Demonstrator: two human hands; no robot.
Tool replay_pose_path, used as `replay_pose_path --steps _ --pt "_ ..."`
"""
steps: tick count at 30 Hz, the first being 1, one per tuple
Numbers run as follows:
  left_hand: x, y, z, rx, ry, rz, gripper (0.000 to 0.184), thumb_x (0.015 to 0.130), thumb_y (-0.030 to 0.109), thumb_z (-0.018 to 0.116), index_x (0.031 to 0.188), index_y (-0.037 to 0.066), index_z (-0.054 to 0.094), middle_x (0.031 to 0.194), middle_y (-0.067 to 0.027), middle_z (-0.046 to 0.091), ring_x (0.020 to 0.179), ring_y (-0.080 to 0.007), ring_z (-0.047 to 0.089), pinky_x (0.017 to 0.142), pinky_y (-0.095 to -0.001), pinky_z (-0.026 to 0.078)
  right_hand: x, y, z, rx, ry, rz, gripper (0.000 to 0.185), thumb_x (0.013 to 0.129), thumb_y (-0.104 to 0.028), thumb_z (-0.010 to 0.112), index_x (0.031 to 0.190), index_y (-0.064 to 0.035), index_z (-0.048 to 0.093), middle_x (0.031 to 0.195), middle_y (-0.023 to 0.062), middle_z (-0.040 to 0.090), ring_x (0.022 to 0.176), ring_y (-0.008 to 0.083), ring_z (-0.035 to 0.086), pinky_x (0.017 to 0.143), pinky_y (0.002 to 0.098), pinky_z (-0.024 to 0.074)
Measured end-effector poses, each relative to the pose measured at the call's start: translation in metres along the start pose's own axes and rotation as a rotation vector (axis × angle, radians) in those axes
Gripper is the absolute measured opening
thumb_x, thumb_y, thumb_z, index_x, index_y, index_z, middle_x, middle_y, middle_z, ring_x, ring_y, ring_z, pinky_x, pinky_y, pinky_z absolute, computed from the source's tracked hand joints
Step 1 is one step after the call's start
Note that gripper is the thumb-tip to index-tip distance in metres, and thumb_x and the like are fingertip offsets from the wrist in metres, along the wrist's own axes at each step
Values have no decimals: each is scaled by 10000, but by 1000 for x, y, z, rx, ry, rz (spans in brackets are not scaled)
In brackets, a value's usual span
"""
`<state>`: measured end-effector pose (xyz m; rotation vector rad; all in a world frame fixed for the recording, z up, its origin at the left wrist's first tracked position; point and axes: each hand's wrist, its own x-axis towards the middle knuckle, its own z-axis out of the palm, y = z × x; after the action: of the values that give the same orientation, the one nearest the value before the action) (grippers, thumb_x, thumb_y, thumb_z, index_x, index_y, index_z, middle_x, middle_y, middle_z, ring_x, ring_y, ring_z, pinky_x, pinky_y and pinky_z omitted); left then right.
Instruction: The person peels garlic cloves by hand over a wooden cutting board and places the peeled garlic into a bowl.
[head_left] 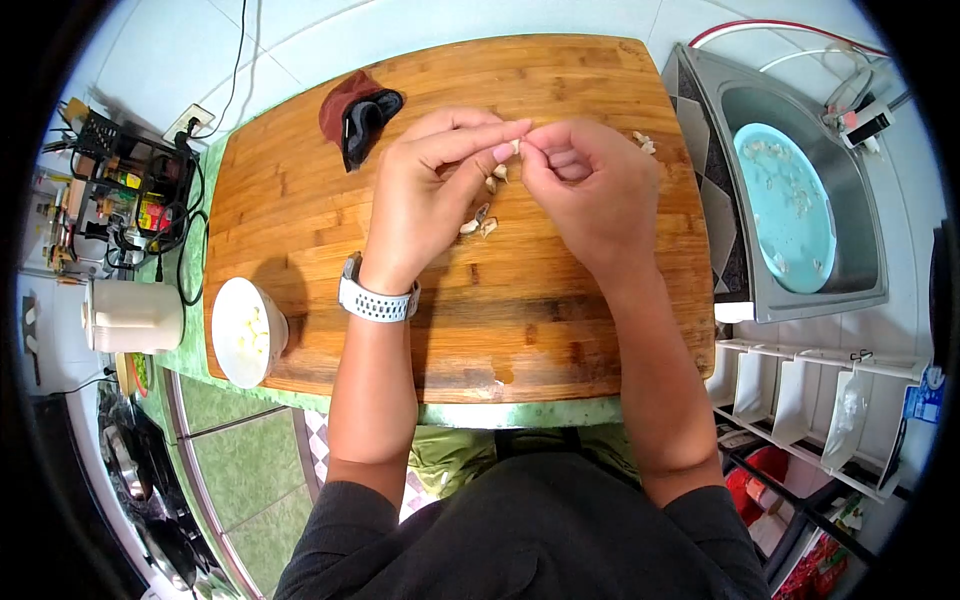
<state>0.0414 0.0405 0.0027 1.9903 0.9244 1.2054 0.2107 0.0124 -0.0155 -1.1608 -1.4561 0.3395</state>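
Our left grip (430, 172) and right grip (598, 190) meet, pinched narrow on 1 small, pale garlic clove (516, 147) between them. Papery, wedge-shaped garlic pieces (488, 228) lie near, below it, on the smooth, striped wooden board (540, 350); our round white bowl (226, 325) stands left.

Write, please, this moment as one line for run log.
left hand: pinching small garlic clove | right hand: pinching same clove | white bowl: pale pieces inside | wooden board: loose cloves
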Motion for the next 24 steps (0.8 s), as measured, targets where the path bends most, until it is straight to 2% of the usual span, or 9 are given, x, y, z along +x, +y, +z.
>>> replay_pose_path --steps 3,5,6,8,11,18,22,24 --pt "0 1 0 6 -3 15 217 936 11 696 1138 33 772 1046 -74 689 893 -130 662 746 -247 551 1 -4 -1 31 -1 49 74 819 -55 773 862 -17 726 749 86 721 652 146 703 627 256 571" --pt "0 5 -2 -59 -36 -80 274 948 18 698 1220 24 736 1114 -58 700 993 -124 655 862 -247 538 1 -8 -2 50 -6 102 74 825 -55 768 865 -10 726 743 77 719 655 125 695 630 248 568" --pt "0 6 -2 -58 -36 -78 274 948 18 698 1220 24 736 1114 -58 700 993 -124 655 862 -247 538 2 -9 -2 70 -10 154 75 830 -55 764 868 -3 726 736 68 716 658 105 686 632 240 564" --pt "-1 9 -1 -222 -31 -232 312 972 27 681 1283 23 692 1117 -43 707 955 -97 658 844 -236 540 2 -8 -2 158 -16 224 76 840 -56 760 874 3 727 736 53 715 668 81 673 636 230 559" --pt "-1 12 -3 -269 -52 -287 336 985 52 679 1318 16 653 1096 -24 715 927 -70 655 826 -223 541 2 -2 0 313 -27 319 82 853 -57 757 890 11 728 750 29 716 689 47 655 645 214 551" --pt "-1 8 -6 -316 -83 -360 263 994 91 681 1237 -7 662 1038 -33 726 917 -71 662 826 -221 547 2 -7 -4 412 -99 332 88 870 -27 744 938 20 713 818 21 728 727 43 666 666 197 548" --pt "-1 7 -7 -406 -90 -349 244 1012 112 656 1222 -14 662 1049 -56 725 930 -99 673 851 -249 552 4 -11 -8 441 -117 331 73 890 -12 725 945 29 698 827 26 726 741 48 675 666 197 549" --pt "0 9 -5 -435 -89 -337 245 1018 119 648 1223 -15 660 1052 -60 725 935 -107 675 860 -259 553 5 -6 -5 679 -101 393 58 898 5 714 942 34 691 827 31 724 754 52 682 666 198 550"
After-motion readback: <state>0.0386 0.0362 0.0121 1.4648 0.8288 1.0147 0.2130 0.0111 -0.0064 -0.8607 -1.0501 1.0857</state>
